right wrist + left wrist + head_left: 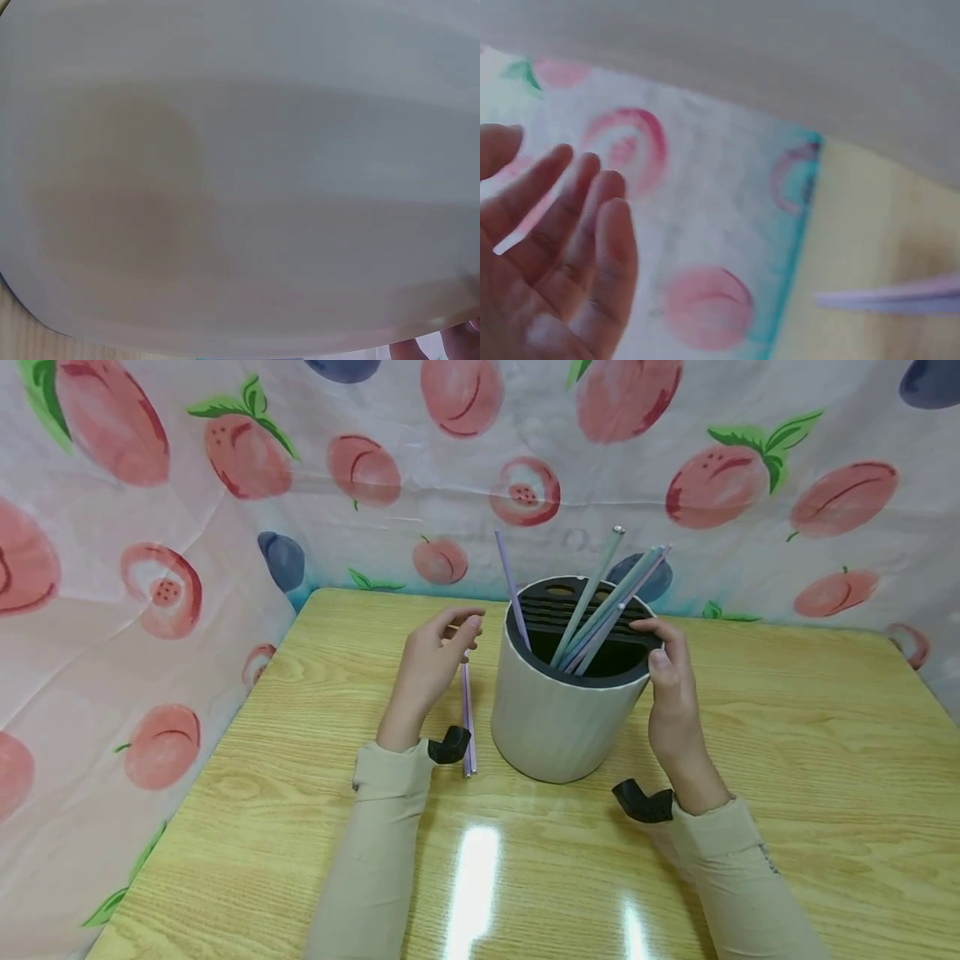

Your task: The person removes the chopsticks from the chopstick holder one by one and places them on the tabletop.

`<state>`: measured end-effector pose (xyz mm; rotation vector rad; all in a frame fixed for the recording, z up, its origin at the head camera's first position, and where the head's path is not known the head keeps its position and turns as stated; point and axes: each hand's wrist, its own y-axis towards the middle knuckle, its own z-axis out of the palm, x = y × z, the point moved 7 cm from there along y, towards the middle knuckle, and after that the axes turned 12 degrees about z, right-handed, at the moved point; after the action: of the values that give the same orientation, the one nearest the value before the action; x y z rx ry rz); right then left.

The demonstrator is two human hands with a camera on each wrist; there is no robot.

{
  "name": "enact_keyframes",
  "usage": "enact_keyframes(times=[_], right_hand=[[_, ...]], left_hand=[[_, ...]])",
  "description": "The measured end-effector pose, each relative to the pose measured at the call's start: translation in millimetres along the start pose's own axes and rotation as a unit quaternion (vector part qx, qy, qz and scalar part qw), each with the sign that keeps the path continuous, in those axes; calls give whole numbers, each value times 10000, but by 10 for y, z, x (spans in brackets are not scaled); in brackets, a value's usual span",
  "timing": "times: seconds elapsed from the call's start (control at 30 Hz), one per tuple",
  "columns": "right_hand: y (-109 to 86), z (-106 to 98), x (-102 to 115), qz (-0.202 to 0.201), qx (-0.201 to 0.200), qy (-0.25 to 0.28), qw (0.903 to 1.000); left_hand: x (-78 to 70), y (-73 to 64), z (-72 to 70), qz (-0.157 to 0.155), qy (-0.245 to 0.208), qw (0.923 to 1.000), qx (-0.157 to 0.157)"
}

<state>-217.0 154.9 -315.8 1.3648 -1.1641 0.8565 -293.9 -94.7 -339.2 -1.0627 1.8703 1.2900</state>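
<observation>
A round off-white holder (562, 727) with a black slotted insert (555, 610) stands on the table. Several slim pastel sticks (600, 610), green and purple and rather like pencils, lean in its wide front opening. My right hand (672, 702) holds the holder's right rim, index finger over the edge and thumb at the near side. The holder's wall (240, 165) fills most of the right wrist view. Left of the holder, my left hand (438, 652) hovers with loosely bent fingers and holds nothing. Below it lie purple sticks (468, 727), partly hidden by the hand.
The wooden table (787, 777) extends on both sides of the holder. Behind and to the left hangs a cloth (315, 518) printed with peaches. Black wrist mounts (645, 802) jut out from both sleeves.
</observation>
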Motion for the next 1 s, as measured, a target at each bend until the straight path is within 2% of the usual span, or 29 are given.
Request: enact_keyframes(times=[0.13,0.3,0.43,0.7,0.87,1.0], right_hand=[[0,1,3,-12,-10,-19,10000],[10,-2,-2,-12,-12,51,10000],[12,1,-4,-7,-7,33,10000],[25,15,6,-24,17,7,10000],[48,21,-2,-30,60,68,10000],[61,21,-12,-20,80,180,9998]], left_hand=[[-289,19,-26,548,-339,9977,-230],[-659,4,-2,1283,-591,9888,-480],[-843,-7,69,1665,-654,9821,-590],[-917,-7,142,2039,-448,9754,-708],[-939,-6,124,2039,-321,9752,-804],[-994,-18,102,2070,-443,9729,-930]])
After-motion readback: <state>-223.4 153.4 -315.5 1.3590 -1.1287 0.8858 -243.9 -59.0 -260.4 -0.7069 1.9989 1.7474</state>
